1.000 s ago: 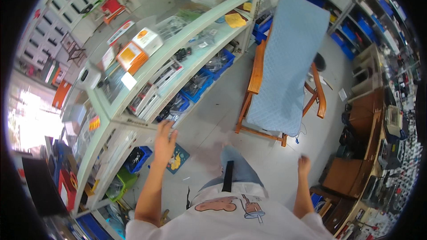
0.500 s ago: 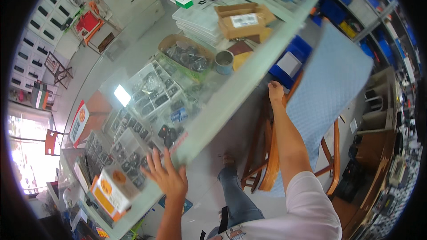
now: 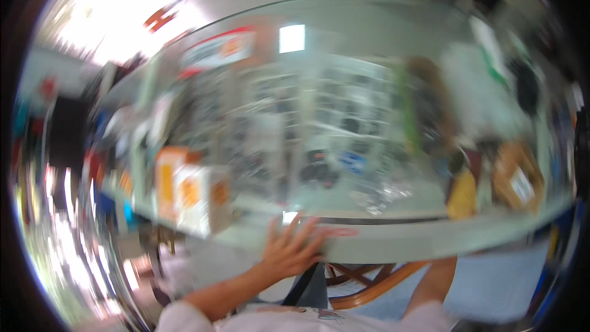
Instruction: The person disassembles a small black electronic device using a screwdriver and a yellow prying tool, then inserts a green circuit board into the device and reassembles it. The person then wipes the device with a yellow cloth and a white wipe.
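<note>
My left hand rests with its fingers spread on the front edge of the glass-topped counter, and nothing shows in it. Just beyond its fingertips, a dark cluster of small items and a blue packet show at the glass, with crinkled clear plastic beside them. My right forearm runs up to the counter's front edge, where the hand itself is hidden. Near that arm are a curved wooden chair frame and a light blue quilted cover. Motion blur softens the picture.
White and orange boxes stand at the counter's left end. Divided trays of small dark parts fill its middle. An open cardboard box and a yellow piece lie at the right. A red-edged sign is farther back.
The view has swung left, so the counter now lies across the picture. My left hand stays by the counter's front edge. My right hand, seen before near the chair, is now hidden.
</note>
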{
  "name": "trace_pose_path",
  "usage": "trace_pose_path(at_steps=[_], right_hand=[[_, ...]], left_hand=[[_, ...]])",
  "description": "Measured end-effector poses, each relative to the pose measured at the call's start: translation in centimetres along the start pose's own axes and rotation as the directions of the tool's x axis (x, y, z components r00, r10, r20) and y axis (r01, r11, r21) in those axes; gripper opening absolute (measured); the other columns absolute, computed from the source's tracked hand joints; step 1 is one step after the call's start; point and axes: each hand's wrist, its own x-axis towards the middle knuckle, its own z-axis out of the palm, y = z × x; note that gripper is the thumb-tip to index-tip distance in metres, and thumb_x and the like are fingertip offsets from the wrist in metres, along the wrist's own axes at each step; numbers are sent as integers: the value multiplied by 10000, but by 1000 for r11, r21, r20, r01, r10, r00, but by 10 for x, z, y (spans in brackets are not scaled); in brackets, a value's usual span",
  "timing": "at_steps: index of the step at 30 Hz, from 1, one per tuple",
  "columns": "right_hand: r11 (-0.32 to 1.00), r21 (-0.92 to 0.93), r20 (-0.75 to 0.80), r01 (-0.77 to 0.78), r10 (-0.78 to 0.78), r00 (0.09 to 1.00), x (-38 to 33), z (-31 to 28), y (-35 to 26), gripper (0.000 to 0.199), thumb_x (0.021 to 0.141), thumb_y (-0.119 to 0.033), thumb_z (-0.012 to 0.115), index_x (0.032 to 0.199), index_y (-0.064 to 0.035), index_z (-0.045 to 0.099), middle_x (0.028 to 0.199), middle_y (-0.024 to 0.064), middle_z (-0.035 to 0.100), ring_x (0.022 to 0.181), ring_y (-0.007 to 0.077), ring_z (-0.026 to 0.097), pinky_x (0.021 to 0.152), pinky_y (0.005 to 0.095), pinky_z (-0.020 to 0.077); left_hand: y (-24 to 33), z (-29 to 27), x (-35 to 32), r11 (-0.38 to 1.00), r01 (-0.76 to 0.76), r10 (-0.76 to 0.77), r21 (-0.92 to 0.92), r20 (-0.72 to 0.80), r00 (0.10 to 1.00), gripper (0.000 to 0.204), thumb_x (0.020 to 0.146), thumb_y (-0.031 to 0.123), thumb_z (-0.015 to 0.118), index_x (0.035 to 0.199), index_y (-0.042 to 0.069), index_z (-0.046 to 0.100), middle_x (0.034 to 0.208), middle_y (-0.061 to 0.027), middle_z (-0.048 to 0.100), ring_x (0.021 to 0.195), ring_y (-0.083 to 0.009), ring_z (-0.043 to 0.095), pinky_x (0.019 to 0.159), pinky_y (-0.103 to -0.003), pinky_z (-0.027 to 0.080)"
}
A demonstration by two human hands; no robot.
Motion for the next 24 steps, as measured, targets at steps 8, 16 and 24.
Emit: trace_pose_path(at_steps=[8,16,24], right_hand=[[971,222,308,84,-152,939,-237,-55,-3,290,690,-74,521,950,53,534,884,131,565,761,222,548,649,301,457],[704,710,693,10,-701,169,-594,-165,-199,93,731,19,528,818,0,500,809,52,517,722,109,484,648,248,422],[850,482,672,-213,-515,-533,-907,-209,-274,225,760,8,615,929,-52,480,878,77,582,766,153,601,663,260,503]], left_hand=[[-6,-15,-23,918,-163,25,-360,-358,933,574,798,327,589,1290,90,413,1369,-142,349,1277,-287,317,1042,-549,194],[-40,-28,-320,705,240,-378,-667,-67,923,412,842,297,567,1184,92,463,1201,-124,465,1156,-269,430,1021,-484,261],[-94,-128,-660,105,338,-784,-935,131,606,330,832,305,602,973,14,537,871,-93,600,781,-163,563,661,-283,450]])
